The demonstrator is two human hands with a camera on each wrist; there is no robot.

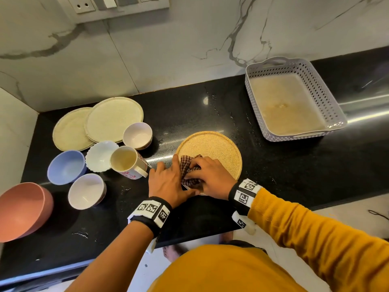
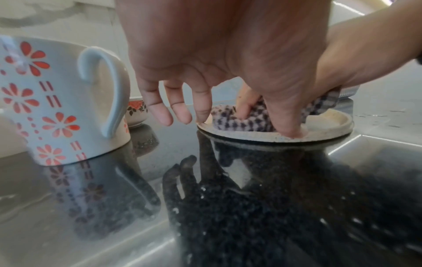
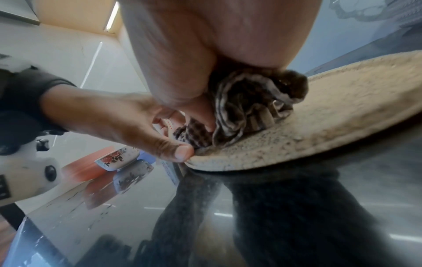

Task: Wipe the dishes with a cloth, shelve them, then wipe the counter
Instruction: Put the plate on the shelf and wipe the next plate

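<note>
A speckled tan plate (image 1: 212, 148) (image 2: 324, 129) (image 3: 342, 117) lies flat on the black counter (image 1: 284, 175). My right hand (image 1: 210, 175) (image 3: 205, 45) grips a bunched brown checked cloth (image 1: 186, 167) (image 2: 242, 121) (image 3: 246, 104) and holds it down on the plate's near left part. My left hand (image 1: 166, 180) (image 2: 205, 72) (image 3: 128, 122) is beside it. Its thumb presses the plate's rim, and its fingers hang relaxed over the counter next to the plate's edge.
Left of the plate stand a flowered mug (image 1: 128, 163) (image 2: 57, 101), two cream plates (image 1: 113, 119), several bowls including a blue bowl (image 1: 66, 167) and a pink bowl (image 1: 23, 209). A grey perforated basket (image 1: 322, 91) sits at the back right. Water drops dot the counter.
</note>
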